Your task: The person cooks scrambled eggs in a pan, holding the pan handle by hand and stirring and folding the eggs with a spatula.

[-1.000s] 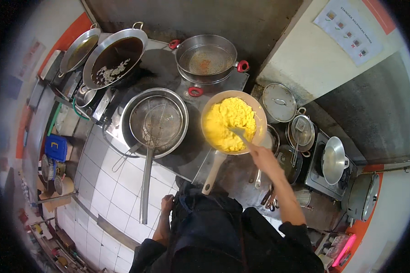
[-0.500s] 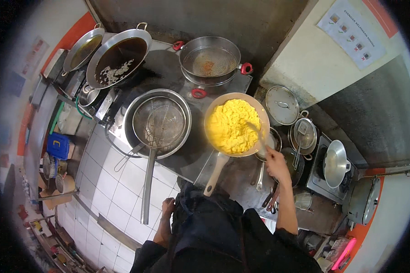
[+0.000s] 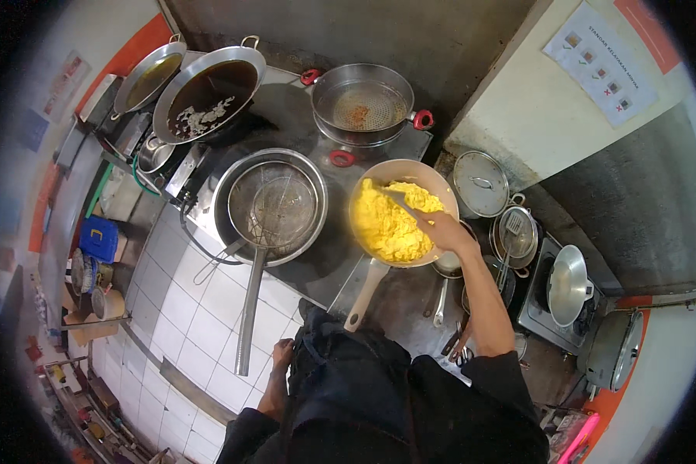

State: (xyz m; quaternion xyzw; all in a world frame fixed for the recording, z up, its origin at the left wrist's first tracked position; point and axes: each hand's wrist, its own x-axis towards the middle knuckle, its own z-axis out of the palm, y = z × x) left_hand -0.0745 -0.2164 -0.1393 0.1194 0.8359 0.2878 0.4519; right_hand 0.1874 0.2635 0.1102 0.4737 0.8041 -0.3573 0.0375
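Scrambled eggs [image 3: 398,236], bright yellow and broken into curds, fill much of a beige frying pan [image 3: 433,179]. The pan's handle points toward me and nobody is gripping it. My right hand [image 3: 445,230] reaches over the pan's right side, closed around a grey spatula [image 3: 400,203] whose blade is in the eggs, smeared by motion. Down at my left side, against my dark clothing, hangs my left hand [image 3: 283,354]; its fingers are mostly hidden.
A wire strainer [image 3: 274,203] rests across a metal pot left of the pan, its long handle jutting toward me. Behind stands a perforated steamer pot [image 3: 363,97] with red handles. A wok of dark oil [image 3: 216,85] is at the far left. Lids and a silver wok [image 3: 568,286] stand right.
My right hand has moved up and left over the pan with the spatula, pushing eggs toward the pan's left side and baring its upper right. The left hand stays low.
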